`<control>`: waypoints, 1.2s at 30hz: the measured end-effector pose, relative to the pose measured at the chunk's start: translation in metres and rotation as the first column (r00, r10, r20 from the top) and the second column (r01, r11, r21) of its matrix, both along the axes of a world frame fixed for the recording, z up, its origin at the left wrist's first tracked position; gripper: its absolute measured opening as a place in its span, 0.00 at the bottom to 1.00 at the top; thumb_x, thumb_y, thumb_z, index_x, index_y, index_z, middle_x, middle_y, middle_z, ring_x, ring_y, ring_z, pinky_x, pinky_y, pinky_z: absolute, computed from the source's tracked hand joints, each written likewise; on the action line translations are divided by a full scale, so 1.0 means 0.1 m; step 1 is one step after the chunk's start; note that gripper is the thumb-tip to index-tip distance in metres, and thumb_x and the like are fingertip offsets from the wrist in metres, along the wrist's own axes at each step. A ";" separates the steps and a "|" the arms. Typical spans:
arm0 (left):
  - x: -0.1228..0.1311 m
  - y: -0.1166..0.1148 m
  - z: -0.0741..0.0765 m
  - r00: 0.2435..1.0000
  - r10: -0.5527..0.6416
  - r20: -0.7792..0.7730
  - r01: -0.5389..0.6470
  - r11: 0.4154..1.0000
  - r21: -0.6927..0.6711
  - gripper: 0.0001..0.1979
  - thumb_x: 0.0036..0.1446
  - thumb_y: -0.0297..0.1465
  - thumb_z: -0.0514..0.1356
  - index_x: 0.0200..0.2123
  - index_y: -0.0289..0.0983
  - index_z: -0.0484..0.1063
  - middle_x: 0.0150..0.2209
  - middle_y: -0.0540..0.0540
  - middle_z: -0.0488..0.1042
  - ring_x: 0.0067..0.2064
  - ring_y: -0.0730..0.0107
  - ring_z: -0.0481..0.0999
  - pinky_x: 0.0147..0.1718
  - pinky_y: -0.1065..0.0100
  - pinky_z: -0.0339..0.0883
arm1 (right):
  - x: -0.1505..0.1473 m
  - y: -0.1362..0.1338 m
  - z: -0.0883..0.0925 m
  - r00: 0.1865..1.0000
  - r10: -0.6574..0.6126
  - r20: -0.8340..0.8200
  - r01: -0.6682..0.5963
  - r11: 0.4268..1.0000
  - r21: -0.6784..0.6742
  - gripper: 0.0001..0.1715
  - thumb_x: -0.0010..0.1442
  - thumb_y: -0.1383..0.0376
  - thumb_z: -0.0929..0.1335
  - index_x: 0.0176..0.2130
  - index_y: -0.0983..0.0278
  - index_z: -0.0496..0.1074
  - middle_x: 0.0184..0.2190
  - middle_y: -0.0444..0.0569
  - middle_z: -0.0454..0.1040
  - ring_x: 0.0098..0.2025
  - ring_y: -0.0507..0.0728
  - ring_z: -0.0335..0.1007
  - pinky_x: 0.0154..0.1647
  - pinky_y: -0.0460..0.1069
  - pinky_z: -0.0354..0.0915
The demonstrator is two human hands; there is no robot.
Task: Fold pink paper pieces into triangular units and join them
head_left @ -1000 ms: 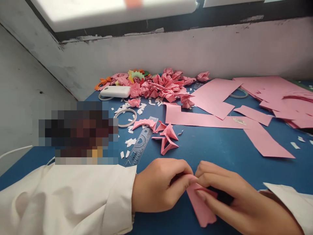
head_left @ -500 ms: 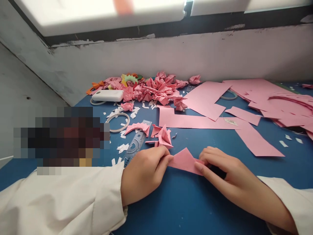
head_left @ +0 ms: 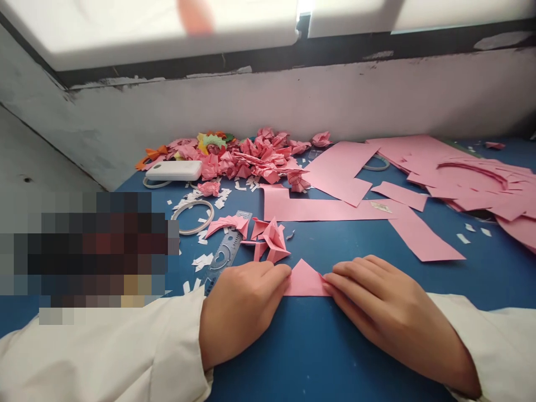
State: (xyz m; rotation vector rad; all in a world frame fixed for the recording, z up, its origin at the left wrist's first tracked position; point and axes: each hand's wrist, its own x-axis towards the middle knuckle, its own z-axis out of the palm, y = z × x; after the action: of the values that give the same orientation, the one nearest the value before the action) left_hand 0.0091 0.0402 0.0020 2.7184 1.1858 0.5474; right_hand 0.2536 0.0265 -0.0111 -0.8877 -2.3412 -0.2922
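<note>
A small folded piece of pink paper [head_left: 305, 281] is stretched between my two hands, its peak pointing away from me and its straight edge facing me. My left hand [head_left: 247, 304] pinches its left end between thumb and fingers. At the opposite end, my right hand [head_left: 383, 307] grips the right corner, thumb below and fingers on top. Just beyond my left hand lie folded pink paper pieces [head_left: 272, 239]. A clear plastic ruler [head_left: 224, 251] with cut-out shapes lies partly behind that hand.
Crumpled pink paper [head_left: 255, 156] is heaped against the wall beside a white power bank-like box [head_left: 173, 170]. A tape roll [head_left: 192, 216] lies among white paper scraps [head_left: 202, 261]. Flat pink sheets [head_left: 402, 146] and strips [head_left: 326, 210] cover the back right of the blue table [head_left: 310, 357].
My right hand has moved left and its fingers now lie closer together over the paper's corner. The paper has turned so its near edge is level. The view has shifted slightly right.
</note>
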 end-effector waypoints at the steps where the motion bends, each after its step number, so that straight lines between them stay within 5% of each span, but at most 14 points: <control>1: 0.00 0.00 0.00 1.000 -0.003 0.003 0.003 1.000 0.011 0.12 0.74 0.28 0.52 0.41 0.40 0.76 0.34 0.49 0.83 0.35 0.67 0.83 0.34 0.71 0.72 | 0.00 -0.01 0.01 1.000 0.008 0.021 -0.009 1.000 0.020 0.15 0.73 0.74 0.62 0.39 0.64 0.75 0.34 0.51 0.80 0.31 0.56 0.74 0.34 0.53 0.67; 15: 0.01 -0.01 0.00 0.992 -0.127 0.005 0.122 0.968 0.218 0.27 0.79 0.33 0.45 0.36 0.33 0.80 0.23 0.48 0.75 0.24 0.65 0.75 0.21 0.62 0.63 | 0.00 -0.08 0.01 0.992 0.074 0.098 -0.072 0.997 -0.020 0.16 0.74 0.69 0.62 0.40 0.72 0.77 0.27 0.49 0.72 0.27 0.55 0.65 0.28 0.52 0.66; 24: 0.00 0.02 0.01 0.968 -0.234 -0.096 0.253 0.898 0.361 0.23 0.79 0.26 0.44 0.40 0.28 0.79 0.22 0.49 0.73 0.21 0.66 0.71 0.20 0.62 0.60 | 0.00 -0.06 0.00 0.995 0.071 0.065 -0.067 0.996 -0.063 0.17 0.75 0.69 0.61 0.40 0.71 0.76 0.28 0.48 0.71 0.28 0.54 0.66 0.28 0.51 0.66; 36: 0.00 -0.02 0.02 0.951 -0.278 -0.139 0.310 0.836 0.452 0.22 0.75 0.20 0.47 0.33 0.28 0.77 0.20 0.49 0.69 0.20 0.65 0.68 0.16 0.62 0.59 | -0.01 -0.03 -0.01 0.998 0.061 0.010 -0.060 0.997 -0.041 0.17 0.76 0.70 0.61 0.39 0.70 0.75 0.30 0.50 0.74 0.28 0.54 0.70 0.30 0.51 0.65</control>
State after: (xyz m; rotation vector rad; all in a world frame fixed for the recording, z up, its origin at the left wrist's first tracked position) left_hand 0.0087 0.0379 0.0039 3.2652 0.6790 0.7894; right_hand 0.2522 0.0231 -0.0123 -0.8343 -2.3872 -0.2261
